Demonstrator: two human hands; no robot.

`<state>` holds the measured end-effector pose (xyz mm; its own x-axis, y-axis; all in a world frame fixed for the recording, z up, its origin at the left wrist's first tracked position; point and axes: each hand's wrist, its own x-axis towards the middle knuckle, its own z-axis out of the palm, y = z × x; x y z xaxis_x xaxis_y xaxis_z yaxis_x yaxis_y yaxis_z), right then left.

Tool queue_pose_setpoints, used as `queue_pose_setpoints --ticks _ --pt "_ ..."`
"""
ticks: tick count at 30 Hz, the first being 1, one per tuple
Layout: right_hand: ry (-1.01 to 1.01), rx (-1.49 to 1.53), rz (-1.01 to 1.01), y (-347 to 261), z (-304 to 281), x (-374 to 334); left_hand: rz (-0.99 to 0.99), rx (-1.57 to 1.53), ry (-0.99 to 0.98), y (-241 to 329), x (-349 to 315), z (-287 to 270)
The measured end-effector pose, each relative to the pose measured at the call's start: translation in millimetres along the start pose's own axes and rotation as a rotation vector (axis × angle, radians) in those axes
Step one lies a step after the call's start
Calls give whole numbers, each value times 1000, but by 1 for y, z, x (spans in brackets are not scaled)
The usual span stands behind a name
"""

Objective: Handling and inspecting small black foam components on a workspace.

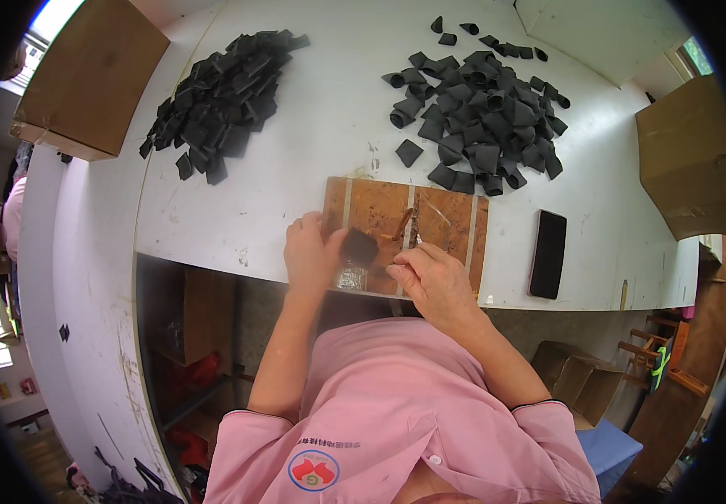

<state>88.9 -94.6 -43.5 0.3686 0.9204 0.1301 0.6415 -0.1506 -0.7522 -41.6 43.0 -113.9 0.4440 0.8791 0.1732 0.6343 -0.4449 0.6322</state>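
A small dark piece, blurred, is at the thumb of my left hand, which appears closed on it over the left part of a brown board. Pale strips run down the board. My right hand is over the board's right half, thumb and fingertips pinched together. What they hold is too small to make out. Just beyond those fingertips, a thin dark object with a shiny bit lies along the middle strip. A crinkled clear patch shows at the board's near edge.
On the white table, flat black pieces are heaped far left, and rolled black pieces far right. A black phone lies right of the board. Cardboard boxes stand at left and right.
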Motion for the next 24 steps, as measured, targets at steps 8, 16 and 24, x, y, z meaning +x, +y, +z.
queue_pose_setpoints --ticks 8,16,24 --pt "-68 -6 21 5 1 -5 29 43 -45 -13 -1 15" --pt "-95 16 43 8 2 -5 128 100 35 -21 -3 24" --pt "-85 43 84 18 1 -5 -256 -429 61 -19 -4 7"
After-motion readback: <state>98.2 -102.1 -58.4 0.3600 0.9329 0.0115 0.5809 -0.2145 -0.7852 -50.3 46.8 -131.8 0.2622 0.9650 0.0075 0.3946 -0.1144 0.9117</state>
